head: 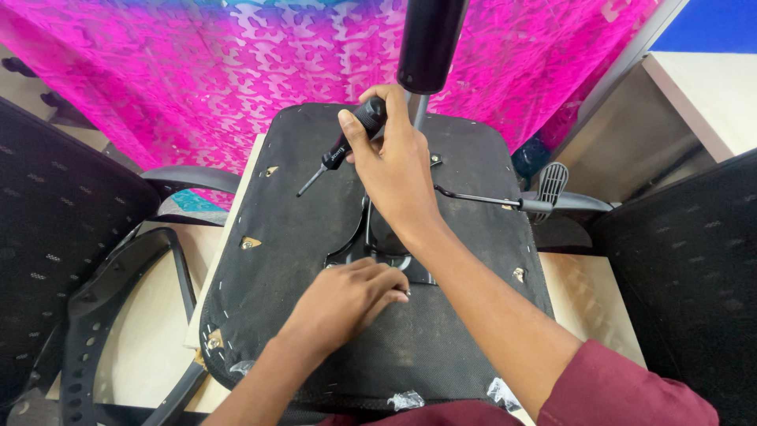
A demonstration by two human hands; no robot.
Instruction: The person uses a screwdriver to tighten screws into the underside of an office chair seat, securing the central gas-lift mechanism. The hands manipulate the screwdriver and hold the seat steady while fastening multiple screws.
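Two hands work on the underside of an upturned chair seat (300,237) lying on the bench (587,296).

The left hand (347,296) rests fingers curled, empty, on the seat just below the metal mounting plate (378,251). Beyond it, the right hand (394,162) has its grip wrapped around a black screwdriver (341,147), tip angled left-down, with the lever (489,200) to its right.

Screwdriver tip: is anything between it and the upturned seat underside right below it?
Nothing visible. The right hand holds the black-handled screwdriver, its tip angled down-left over bare black fabric of the seat underside. The left hand rests lower, beside the metal mounting plate, clear of the tip.
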